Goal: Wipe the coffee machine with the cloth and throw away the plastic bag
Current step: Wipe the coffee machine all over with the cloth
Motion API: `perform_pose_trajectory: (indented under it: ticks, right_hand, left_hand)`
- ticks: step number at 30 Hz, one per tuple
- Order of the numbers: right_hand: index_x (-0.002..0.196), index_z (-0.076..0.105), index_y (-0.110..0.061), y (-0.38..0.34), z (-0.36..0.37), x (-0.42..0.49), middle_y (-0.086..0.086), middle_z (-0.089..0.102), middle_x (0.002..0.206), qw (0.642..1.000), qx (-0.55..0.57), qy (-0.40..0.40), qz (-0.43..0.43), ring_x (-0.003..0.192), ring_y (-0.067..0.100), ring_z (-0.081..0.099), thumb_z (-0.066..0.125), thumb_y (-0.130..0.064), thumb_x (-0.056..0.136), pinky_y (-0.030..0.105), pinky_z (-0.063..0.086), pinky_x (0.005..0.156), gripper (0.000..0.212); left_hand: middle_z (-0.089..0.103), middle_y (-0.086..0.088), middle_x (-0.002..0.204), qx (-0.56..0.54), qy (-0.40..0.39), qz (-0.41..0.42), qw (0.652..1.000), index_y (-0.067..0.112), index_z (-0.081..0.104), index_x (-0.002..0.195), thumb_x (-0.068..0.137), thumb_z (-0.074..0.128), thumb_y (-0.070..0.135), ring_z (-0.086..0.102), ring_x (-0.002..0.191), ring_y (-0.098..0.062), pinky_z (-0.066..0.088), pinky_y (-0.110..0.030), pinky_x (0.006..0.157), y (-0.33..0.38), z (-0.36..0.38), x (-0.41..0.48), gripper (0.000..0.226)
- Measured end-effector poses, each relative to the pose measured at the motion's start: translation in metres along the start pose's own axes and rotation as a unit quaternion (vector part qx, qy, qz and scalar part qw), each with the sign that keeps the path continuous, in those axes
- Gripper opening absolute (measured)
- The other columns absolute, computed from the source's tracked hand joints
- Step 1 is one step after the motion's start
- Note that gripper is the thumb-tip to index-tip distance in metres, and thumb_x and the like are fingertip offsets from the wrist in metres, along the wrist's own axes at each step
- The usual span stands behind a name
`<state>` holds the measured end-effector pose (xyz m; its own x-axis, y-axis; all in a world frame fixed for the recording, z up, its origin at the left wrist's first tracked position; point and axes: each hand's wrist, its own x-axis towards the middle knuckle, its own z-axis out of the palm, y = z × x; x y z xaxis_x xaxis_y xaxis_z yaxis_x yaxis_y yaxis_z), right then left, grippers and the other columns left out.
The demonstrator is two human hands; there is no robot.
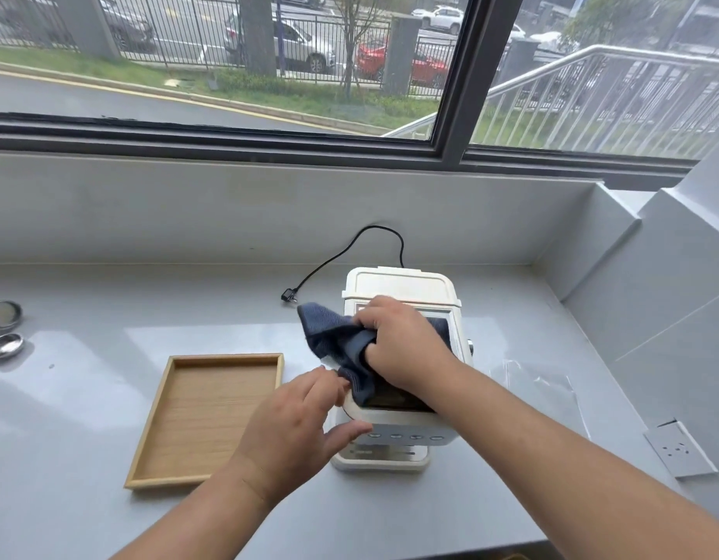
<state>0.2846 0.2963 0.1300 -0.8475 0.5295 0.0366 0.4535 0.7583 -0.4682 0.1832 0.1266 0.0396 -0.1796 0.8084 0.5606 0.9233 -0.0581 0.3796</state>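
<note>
A cream-white coffee machine (398, 286) stands on the grey counter (87, 458) below the window. My right hand (404, 343) is closed on a dark blue cloth (341, 343) and presses it onto the machine's top. My left hand (299, 418) rests against the machine's front left side, fingers spread, thumb near the button panel. A clear plastic bag (541, 392) lies flat on the counter just right of the machine.
An empty wooden tray (156, 402) sits left of the machine. The machine's black cord (337, 256) trails behind it, its plug lying loose. Metal lids (4, 329) lie at the far left edge. A socket plate (679, 448) is at the right, beside the wall.
</note>
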Motion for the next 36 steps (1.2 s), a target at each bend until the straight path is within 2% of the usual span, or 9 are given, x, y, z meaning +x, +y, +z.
perform_pose_trajectory:
  ticks: [2,6,10,14,20,26,31,33,36]
  right_hand:
    - [0.096,0.077,-0.014,-0.003,0.000,-0.013,0.002,0.065,0.096,1.000,0.017,-0.015,-0.007,0.096,0.024,0.059,0.058,-0.003,0.075,0.040,0.050,0.085,0.030]
    - [0.089,0.074,-0.018,-0.008,0.000,-0.036,-0.004,0.060,0.090,0.998,0.036,-0.043,-0.013,0.089,0.020,0.057,0.059,-0.005,0.075,0.038,0.050,0.083,0.025]
    - [0.082,0.069,-0.021,-0.008,-0.001,-0.056,-0.007,0.055,0.088,0.996,0.036,-0.068,-0.038,0.083,0.015,0.054,0.061,-0.013,0.078,0.036,0.049,0.077,0.012]
    - [0.089,0.068,-0.023,0.002,-0.007,-0.069,-0.008,0.057,0.097,0.994,0.014,-0.097,-0.050,0.089,0.016,0.057,0.061,-0.014,0.078,0.037,0.051,0.081,0.016]
    - [0.092,0.066,-0.026,0.022,-0.019,-0.086,-0.012,0.054,0.098,0.993,0.009,-0.111,-0.025,0.089,0.011,0.056,0.057,-0.012,0.078,0.034,0.051,0.081,0.022]
    - [0.090,0.067,-0.023,0.043,-0.030,-0.089,-0.011,0.057,0.095,0.997,-0.001,-0.081,0.017,0.091,0.007,0.057,0.060,-0.013,0.082,0.035,0.052,0.082,0.014]
    - [0.085,0.066,-0.016,0.055,-0.039,-0.077,-0.004,0.058,0.092,0.997,-0.027,-0.039,0.055,0.090,0.022,0.058,0.048,-0.009,0.071,0.041,0.051,0.080,0.024]
    - [0.083,0.063,-0.013,0.063,-0.042,-0.067,0.000,0.058,0.090,0.997,-0.050,-0.010,0.066,0.089,0.027,0.057,0.048,-0.007,0.068,0.041,0.050,0.079,0.022]
    - [0.082,0.060,-0.014,0.076,-0.044,-0.047,0.001,0.052,0.086,0.991,-0.090,0.036,0.091,0.087,0.032,0.056,0.053,-0.005,0.073,0.040,0.048,0.072,0.015]
  left_hand:
    - [0.055,0.007,0.081,0.004,0.017,0.012,1.000,0.022,0.049,0.092,0.087,0.068,0.059,0.044,0.074,-0.011,0.035,-0.020,0.070,0.002,-0.002,0.003,0.042]
    - [0.050,0.003,0.075,-0.003,0.034,0.023,0.999,0.021,0.043,0.086,0.076,0.082,0.039,0.038,0.069,-0.015,0.030,-0.023,0.062,0.006,-0.003,0.003,0.044]
    - [0.048,0.002,0.084,-0.014,0.043,0.022,0.999,0.020,0.046,0.091,0.071,0.076,0.015,0.041,0.073,-0.021,0.038,-0.030,0.066,0.007,-0.003,0.002,0.036]
    - [0.056,-0.002,0.095,0.004,0.033,-0.003,0.999,0.018,0.048,0.099,0.071,0.077,0.037,0.048,0.083,-0.025,0.042,-0.034,0.078,0.005,-0.005,0.005,0.044]
    - [0.066,0.000,0.117,-0.021,-0.035,-0.029,0.999,0.016,0.061,0.110,0.066,0.082,0.036,0.060,0.104,-0.022,0.044,-0.027,0.098,0.004,-0.006,0.005,0.053]
    - [0.070,0.005,0.115,-0.028,-0.043,-0.015,0.999,0.019,0.074,0.098,0.072,0.076,0.038,0.062,0.102,-0.013,0.032,-0.005,0.099,0.008,-0.006,0.007,0.032]
    - [0.072,0.010,0.119,-0.033,-0.039,-0.035,0.998,0.023,0.072,0.095,0.083,0.075,0.052,0.065,0.100,-0.008,0.043,-0.010,0.088,0.009,-0.005,0.002,0.032]
    - [0.072,0.011,0.118,-0.034,-0.037,-0.036,0.998,0.023,0.072,0.093,0.082,0.076,0.053,0.068,0.102,-0.009,0.049,-0.017,0.087,0.009,-0.004,0.002,0.031]
    - [0.073,0.011,0.116,-0.044,-0.041,-0.038,0.997,0.024,0.072,0.091,0.081,0.076,0.052,0.068,0.103,-0.007,0.047,-0.014,0.089,0.009,-0.005,0.003,0.030]
